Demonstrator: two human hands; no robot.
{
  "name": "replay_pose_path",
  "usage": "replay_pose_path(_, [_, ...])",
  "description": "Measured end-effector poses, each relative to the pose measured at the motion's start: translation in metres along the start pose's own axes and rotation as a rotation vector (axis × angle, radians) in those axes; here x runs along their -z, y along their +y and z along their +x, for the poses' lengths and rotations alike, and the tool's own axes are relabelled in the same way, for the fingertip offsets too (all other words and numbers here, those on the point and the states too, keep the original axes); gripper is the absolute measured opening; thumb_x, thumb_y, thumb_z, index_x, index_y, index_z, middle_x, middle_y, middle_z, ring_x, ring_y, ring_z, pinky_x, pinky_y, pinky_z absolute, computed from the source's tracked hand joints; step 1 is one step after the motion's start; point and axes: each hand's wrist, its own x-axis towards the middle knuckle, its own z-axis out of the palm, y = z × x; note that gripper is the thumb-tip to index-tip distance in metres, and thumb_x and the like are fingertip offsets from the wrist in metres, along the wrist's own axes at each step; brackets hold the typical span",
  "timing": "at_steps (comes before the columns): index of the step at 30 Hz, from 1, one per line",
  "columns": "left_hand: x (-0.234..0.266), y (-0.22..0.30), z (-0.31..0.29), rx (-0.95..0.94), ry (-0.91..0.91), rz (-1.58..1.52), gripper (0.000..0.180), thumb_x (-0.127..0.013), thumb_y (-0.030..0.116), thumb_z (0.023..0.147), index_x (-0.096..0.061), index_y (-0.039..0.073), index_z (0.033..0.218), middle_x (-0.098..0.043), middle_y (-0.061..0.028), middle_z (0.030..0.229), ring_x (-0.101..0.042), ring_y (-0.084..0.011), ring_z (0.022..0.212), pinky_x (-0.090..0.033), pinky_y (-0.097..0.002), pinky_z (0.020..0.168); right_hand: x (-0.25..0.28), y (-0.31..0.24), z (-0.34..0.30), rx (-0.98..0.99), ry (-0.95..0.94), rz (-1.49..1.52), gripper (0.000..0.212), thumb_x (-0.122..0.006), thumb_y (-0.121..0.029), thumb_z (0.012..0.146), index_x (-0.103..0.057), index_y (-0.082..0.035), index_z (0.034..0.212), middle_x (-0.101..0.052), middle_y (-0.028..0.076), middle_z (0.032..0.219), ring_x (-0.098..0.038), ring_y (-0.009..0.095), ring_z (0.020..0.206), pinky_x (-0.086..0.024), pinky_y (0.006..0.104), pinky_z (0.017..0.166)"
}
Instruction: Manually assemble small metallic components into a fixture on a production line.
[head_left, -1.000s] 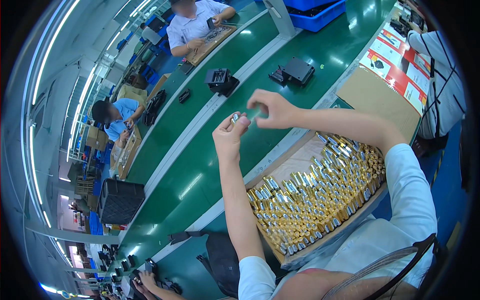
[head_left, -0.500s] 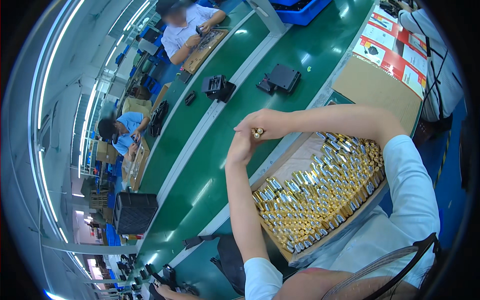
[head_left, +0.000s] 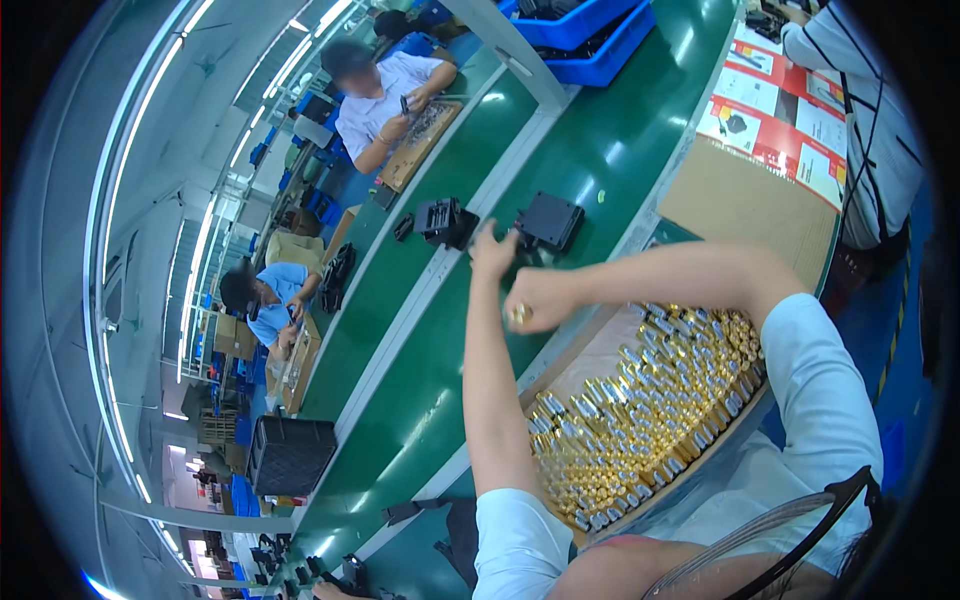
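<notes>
My left hand (head_left: pixel 491 252) reaches out over the green bench beside a square black plastic device (head_left: pixel 551 220). Its fingers are spread and somewhat blurred, close to a smaller dark part at the device's near left. My right hand (head_left: pixel 548 298) is curled in a fist around batteries, whose gold ends show at the finger side; how many is hidden. Below both forearms sits an open cardboard box (head_left: pixel 590 345) packed with gold-and-silver batteries (head_left: pixel 650 410), many standing on end and others leaning.
Another black device (head_left: pixel 440 220) stands on the bench divider. Blue bins (head_left: pixel 600 55) are at the top, and a flattened carton (head_left: pixel 745 190) lies at the right. Two people sit working across the bench; another person (head_left: pixel 870 130) stands at the right.
My hands, together around the batteries before, are now apart. The left has moved up toward the black device and opened; the right keeps the batteries and has dropped slightly.
</notes>
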Motion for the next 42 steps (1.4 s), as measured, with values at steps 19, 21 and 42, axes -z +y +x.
replay_pose_path(19, [0.048, 0.050, -0.086, 0.166, -0.156, -0.438, 0.044, -0.076, 0.007, 0.075, -0.055, 0.004, 0.114, -0.067, -0.0170, 0.091, -0.064, -0.0257, 0.071, -0.054, -0.0336, 0.069, 0.002, 0.003, -0.010, -0.224, -0.584, -0.261, 0.022, -0.065, -0.023, 0.076, -0.068, -0.003, 0.067, -0.067, 0.016, 0.065, -0.056, 0.038, 0.054, -0.049, 0.0448, 0.056])
replay_pose_path(21, [0.061, 0.043, -0.085, 0.104, -0.042, -0.353, 0.043, -0.074, 0.005, 0.075, -0.055, 0.004, 0.114, -0.067, -0.0161, 0.090, -0.065, -0.0249, 0.071, -0.053, -0.0335, 0.068, -0.003, 0.001, -0.007, -0.171, -0.566, -0.292, 0.023, -0.065, -0.024, 0.076, -0.068, -0.003, 0.068, -0.067, 0.016, 0.065, -0.057, 0.039, 0.055, -0.049, 0.0453, 0.056])
replay_pose_path(42, [0.128, 0.096, -0.126, -0.081, -0.279, 0.095, 0.033, -0.075, 0.010, 0.075, -0.069, 0.005, 0.107, -0.065, -0.0102, 0.079, -0.060, -0.0211, 0.074, -0.052, -0.0329, 0.072, 0.000, 0.006, -0.007, -0.149, -0.476, -0.262, 0.015, -0.066, -0.023, 0.083, -0.070, -0.009, 0.086, -0.068, 0.012, 0.069, -0.061, 0.039, 0.062, -0.051, 0.0451, 0.062])
